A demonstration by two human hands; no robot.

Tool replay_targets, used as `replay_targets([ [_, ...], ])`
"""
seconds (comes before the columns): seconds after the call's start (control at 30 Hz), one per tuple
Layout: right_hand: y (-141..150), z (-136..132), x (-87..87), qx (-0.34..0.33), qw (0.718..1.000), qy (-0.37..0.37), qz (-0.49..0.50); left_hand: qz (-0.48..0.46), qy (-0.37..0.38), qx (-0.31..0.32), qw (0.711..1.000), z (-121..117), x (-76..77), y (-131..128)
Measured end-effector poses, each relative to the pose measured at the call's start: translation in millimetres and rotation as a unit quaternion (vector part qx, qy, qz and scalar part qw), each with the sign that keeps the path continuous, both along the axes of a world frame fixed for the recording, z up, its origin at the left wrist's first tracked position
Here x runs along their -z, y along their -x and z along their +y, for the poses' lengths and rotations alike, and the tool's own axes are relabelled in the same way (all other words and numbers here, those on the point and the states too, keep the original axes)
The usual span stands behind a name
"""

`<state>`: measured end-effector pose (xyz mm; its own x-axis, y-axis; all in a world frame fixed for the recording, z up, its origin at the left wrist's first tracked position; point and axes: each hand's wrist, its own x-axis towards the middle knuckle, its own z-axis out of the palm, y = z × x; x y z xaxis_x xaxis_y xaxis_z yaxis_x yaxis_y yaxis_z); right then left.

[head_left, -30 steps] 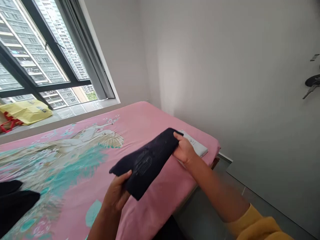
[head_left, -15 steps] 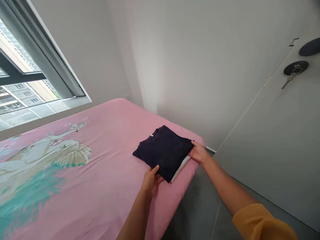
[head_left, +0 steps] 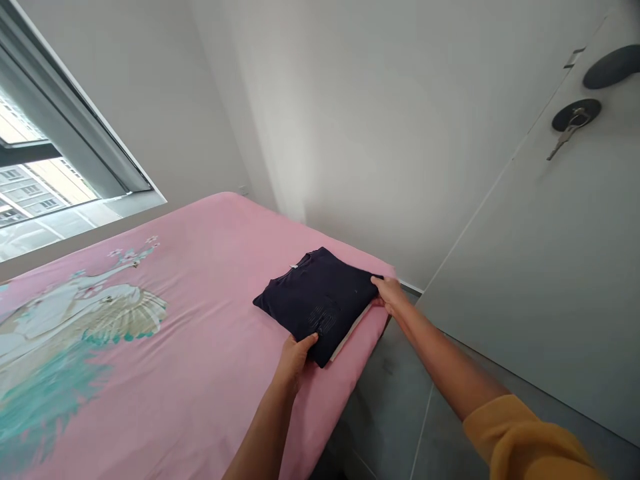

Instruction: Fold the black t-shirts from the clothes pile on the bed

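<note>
A folded navy shirt lies near the corner of the bed, its collar and small white label facing away and a dark line print on its front. Under its right edge shows a thin strip of a pale folded cloth. At the near-left edge, my left hand has its thumb on top of the shirt and its fingers hidden beneath. My right hand grips the right corner in the same way, thumb above and fingers below. Whether the fingers also reach under the pale cloth is hidden.
The bed has a pink sheet with a white and teal bird print. Beyond it stand a white wall and, at the left, a window. A door with a key in its lock is at the right, above grey floor tiles.
The view has shifted slightly to the right. Both hands have closed further onto the shirt's edges, and less of the pale cloth shows beneath it.
</note>
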<state>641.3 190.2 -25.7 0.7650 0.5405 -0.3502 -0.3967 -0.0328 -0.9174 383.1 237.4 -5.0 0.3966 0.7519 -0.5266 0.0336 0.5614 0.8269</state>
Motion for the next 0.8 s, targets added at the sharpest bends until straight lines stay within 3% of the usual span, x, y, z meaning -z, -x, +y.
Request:
replay_targets([
  [0.17, 3, -16, 12.8, -0.023, 0.998, 0.058, -0.018, 0.022, -0.042, 0.043, 0.998, -12, 1.3, 5],
  [0.33, 1, -19, 16.8, -0.005, 0.989, 0.103, -0.110, 0.058, -0.053, 0.085, 0.993, -25, 3.6, 14],
  [0.5, 9, -26, -5.3, 0.045, 0.965, 0.121, -0.230, 0.022, -0.040, 0.081, 0.996, -54, 28.1, 40],
  [0.57, 27, -23, -23.3, 0.025, 0.939, 0.074, -0.335, 0.005, -0.042, 0.065, 0.997, -71, 34.9, 51],
  [0.67, 66, -13, -41.3, -0.066, 0.861, -0.007, -0.504, -0.012, -0.035, 0.052, 0.998, -99, 40.8, 67],
  [0.73, 89, -6, -37.5, -0.119, 0.834, 0.020, -0.538, -0.006, -0.021, 0.070, 0.997, -120, 47.9, 81],
  [0.8, 103, -2, -21.9, -0.162, 0.827, 0.097, -0.529, 0.003, -0.020, 0.085, 0.996, -142, 61.7, 102],
])
